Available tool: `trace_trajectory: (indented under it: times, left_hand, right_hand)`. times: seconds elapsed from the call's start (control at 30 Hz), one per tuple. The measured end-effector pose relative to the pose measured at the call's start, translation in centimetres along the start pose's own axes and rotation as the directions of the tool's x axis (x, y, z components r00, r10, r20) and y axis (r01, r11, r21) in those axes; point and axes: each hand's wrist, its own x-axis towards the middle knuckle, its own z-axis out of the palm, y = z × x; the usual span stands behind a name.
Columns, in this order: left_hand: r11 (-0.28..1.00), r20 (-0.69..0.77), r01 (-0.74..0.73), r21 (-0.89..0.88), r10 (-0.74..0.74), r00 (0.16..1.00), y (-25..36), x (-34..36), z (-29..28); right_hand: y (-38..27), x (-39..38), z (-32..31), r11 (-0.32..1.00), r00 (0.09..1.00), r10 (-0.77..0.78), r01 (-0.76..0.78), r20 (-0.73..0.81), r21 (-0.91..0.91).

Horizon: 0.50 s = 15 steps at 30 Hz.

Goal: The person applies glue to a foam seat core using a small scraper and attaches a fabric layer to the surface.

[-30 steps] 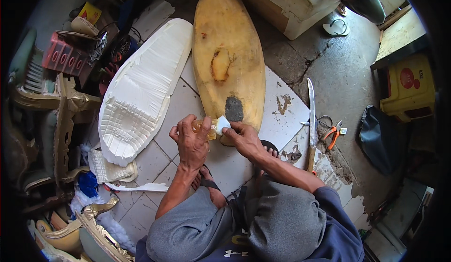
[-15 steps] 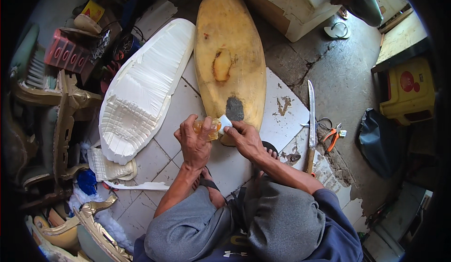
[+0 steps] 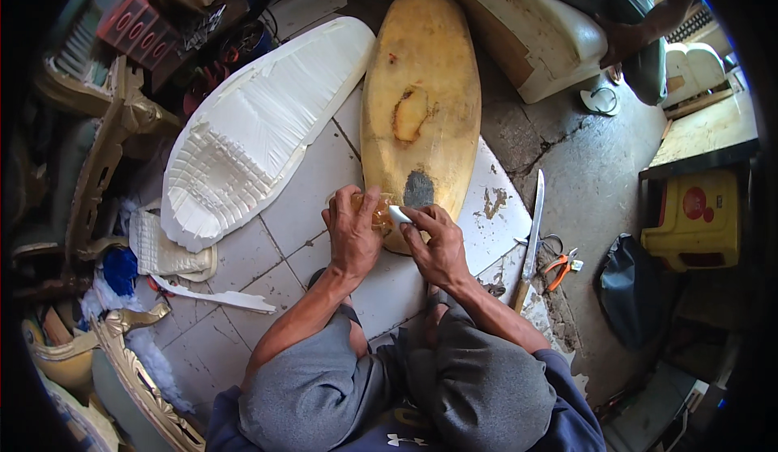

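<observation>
My left hand (image 3: 355, 229) is wrapped round a small clear container (image 3: 382, 210) with amber, glue-like stuff in it. My right hand (image 3: 440, 249) pinches a small white flat piece (image 3: 399, 215), its edge at the container's mouth. Both hands are over the near end of a long, yellowed foam pad (image 3: 442, 63), which has a dark grey patch (image 3: 419, 189) and a brown-rimmed mark. To its left lies a white foam pad (image 3: 251, 136), ribbed along its length and scored in a grid at the near end.
On the right lie a long knife (image 3: 534, 217), orange-handled pliers (image 3: 560, 270) and a dark cloth cover (image 3: 628, 290), near a yellow stool (image 3: 693, 217). Carved gold frames (image 3: 121, 120) crowd the left. At the far right, another person sits beside a large cream piece (image 3: 535, 39).
The view has shifted, so the pads sit farther right. My right fingers have brought the white piece down and closer against the container. The other person's arm and legs show more.
</observation>
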Motion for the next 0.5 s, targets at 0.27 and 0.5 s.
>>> trace_trajectory:
  times: [0.27,0.5]
  left_hand:
    - [0.929,0.001,0.223,-0.296,-0.233,0.972,-4.2,-0.8,0.7]
    - [0.081,0.509,0.574,-0.815,-0.376,0.775,-6.7,-6.3,3.0]
  right_hand:
    - [1.1,2.4,-3.1,0.758,0.959,0.052,-0.220,0.279,0.614]
    - [3.9,4.1,-1.8,0.872,0.847,-0.333,0.444,0.414,-0.208]
